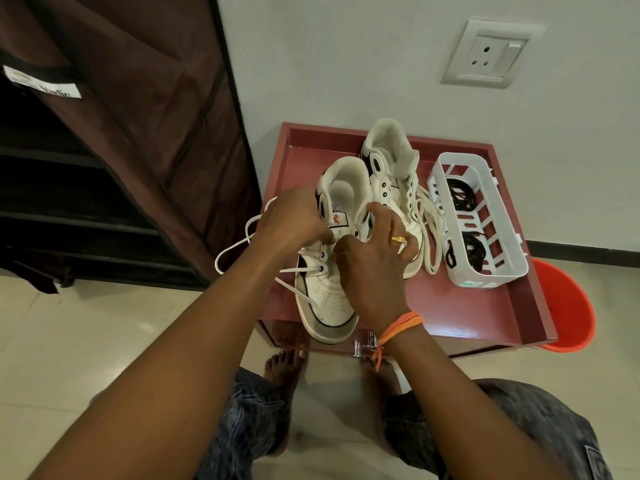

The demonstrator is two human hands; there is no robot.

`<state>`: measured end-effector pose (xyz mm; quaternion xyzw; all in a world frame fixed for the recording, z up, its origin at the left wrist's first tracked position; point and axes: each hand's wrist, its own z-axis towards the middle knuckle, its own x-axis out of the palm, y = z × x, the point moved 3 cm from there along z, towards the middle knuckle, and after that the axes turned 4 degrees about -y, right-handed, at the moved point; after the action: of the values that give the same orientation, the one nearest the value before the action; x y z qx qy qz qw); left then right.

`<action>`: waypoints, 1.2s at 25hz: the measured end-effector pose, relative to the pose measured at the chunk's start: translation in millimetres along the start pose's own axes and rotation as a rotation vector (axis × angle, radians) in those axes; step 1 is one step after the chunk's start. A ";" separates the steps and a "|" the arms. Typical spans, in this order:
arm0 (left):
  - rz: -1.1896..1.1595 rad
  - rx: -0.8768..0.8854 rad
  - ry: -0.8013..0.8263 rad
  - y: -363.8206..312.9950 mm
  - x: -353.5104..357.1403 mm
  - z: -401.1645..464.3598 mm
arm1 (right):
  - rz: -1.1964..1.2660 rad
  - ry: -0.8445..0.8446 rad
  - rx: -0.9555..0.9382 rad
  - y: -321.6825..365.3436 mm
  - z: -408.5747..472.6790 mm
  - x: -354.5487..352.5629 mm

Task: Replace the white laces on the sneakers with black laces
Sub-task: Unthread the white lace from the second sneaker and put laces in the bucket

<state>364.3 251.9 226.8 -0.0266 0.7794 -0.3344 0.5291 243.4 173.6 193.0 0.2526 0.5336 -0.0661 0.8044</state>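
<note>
Fingers [311, 233] of the left hand [291, 223] were curled in tight over the near sneaker [329, 296], pinching what looked like the white lace [235, 251] right at the eyelets. That lace was partly pulled out, looping off the left edge of the red tray table [467, 306] with another strand trailing across the shoe's side. Right hand [374, 261] sat just beside the left one on the same shoe, thumb and first finger pressed in at the lacing, the other fingers spread loosely over the tongue area, a gold ring on one of them and an orange thread band at the wrist. Couldn't tell exactly which bit of lace the right one had.

Just to the right and farther back was the 2nd sneaker [391, 168], touching the 1st, its eyelets bare, and its pulled white lace [433, 230] lay in a heap along its right side. Right of that stood a white slotted basket [485, 268] on the tray, with the black laces [464, 199] coiled inside. An orange bucket [568, 306] poked out past the table's right edge, on the floor.
</note>
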 end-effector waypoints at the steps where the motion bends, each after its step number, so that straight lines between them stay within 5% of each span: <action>1: -0.001 0.001 -0.003 0.1 -0.1 -0.1 | 0.041 -0.009 0.007 -1.9 -1.0 -0.9; 4: -0.012 -0.001 -0.007 -0.1 -1.0 -0.8 | 0.256 -0.120 0.082 -21.4 -3.7 -20.3; 9: -0.008 -0.010 0.014 -0.7 -1.3 -1.2 | 0.404 -0.215 0.483 -77.4 -0.4 -57.2; 12: -0.027 -0.017 0.025 -1.1 -1.5 -0.8 | 0.249 -0.244 0.271 -60.3 0.4 -51.2; 17: -0.079 -0.039 0.068 2.4 -3.7 2.2 | 0.002 -0.044 -0.084 -3.1 -3.0 -5.6; 22: -0.135 -0.055 0.089 6.4 -5.8 3.0 | 0.200 -0.032 -0.058 -9.2 -0.8 -2.7; 26: -0.171 -0.073 0.088 6.6 -5.6 2.6 | 0.572 -0.048 0.309 -56.4 1.0 -29.1; 30: -0.171 -0.076 0.094 6.5 -5.2 3.4 | 0.451 -0.058 0.350 -69.0 0.7 -43.9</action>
<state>371.5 257.3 226.7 -0.0973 0.8104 -0.3496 0.4599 199.5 106.5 209.2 0.4980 0.4212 0.0163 0.7579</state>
